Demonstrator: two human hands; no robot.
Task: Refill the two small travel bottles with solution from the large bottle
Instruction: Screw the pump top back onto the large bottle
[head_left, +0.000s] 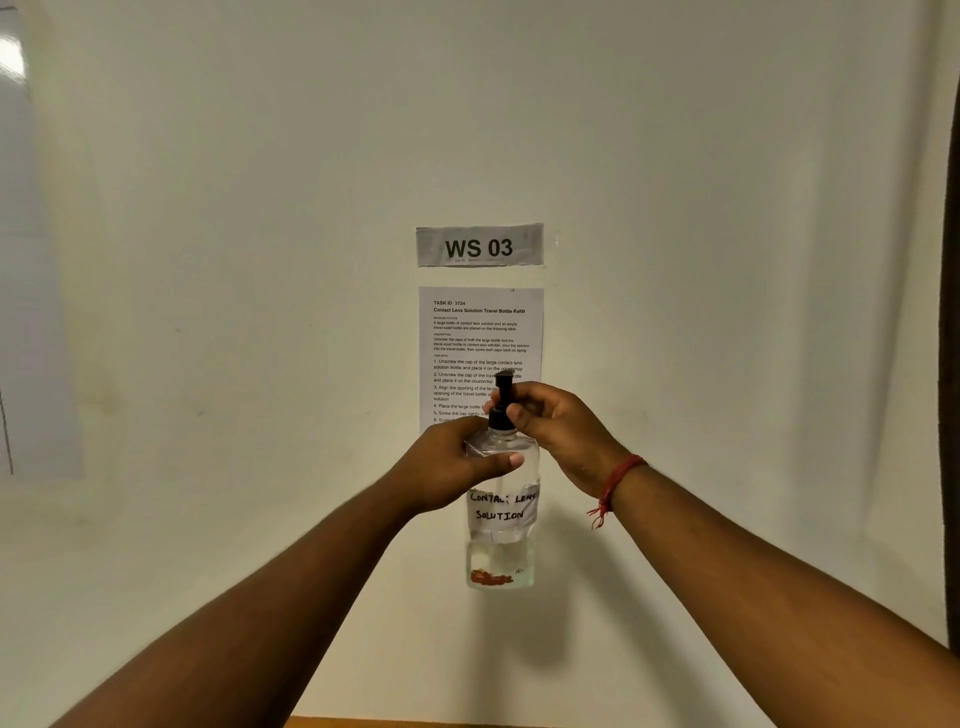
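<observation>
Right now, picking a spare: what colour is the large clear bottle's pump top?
Black pump top, seen in the head view.

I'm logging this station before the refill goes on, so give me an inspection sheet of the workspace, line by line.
Surface: a thin strip of wooden tabletop at the bottom edge only.
Job's things: large bottle, held up, labelled contact lens solution, black pump cap still on; travel bottles not in view.
Clutter: nothing seen.
Hands: left hand grips the bottle's shoulder; right hand pinches the cap.
Cables: nothing seen.
Surroundings: white wall with WS 03 sign and task sheet; red thread on right wrist.
</observation>
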